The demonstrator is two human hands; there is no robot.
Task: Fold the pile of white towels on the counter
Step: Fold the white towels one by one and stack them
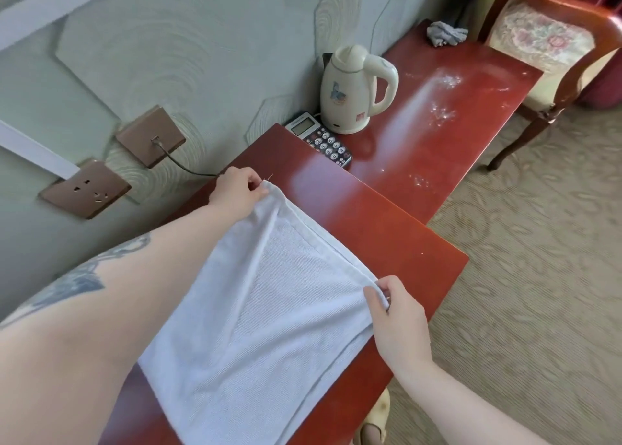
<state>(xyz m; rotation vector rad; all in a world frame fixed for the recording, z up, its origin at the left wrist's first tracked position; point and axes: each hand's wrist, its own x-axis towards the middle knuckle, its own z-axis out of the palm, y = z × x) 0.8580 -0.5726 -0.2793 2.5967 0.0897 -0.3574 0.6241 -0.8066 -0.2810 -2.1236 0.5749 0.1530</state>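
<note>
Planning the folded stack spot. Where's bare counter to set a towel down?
Free: the red counter between the towel and the phone, and the lower shelf past the kettle up to the grey rag, dusty. Crowded: the phone-kettle corner by the wall.

A cream electric kettle [353, 91] with a butterfly print stands upright on the red-brown tabletop [437, 134] near the wall. Just beside it lies a black telephone keypad [321, 143] with a small display. A crumpled grey cloth [446, 33] sits at the far end, with white specks scattered nearby. 2 brown wall sockets [84, 188] are mounted on the green wall. A wooden chair [552, 40] with floral upholstery stands on patterned carpet [538, 242].
</note>
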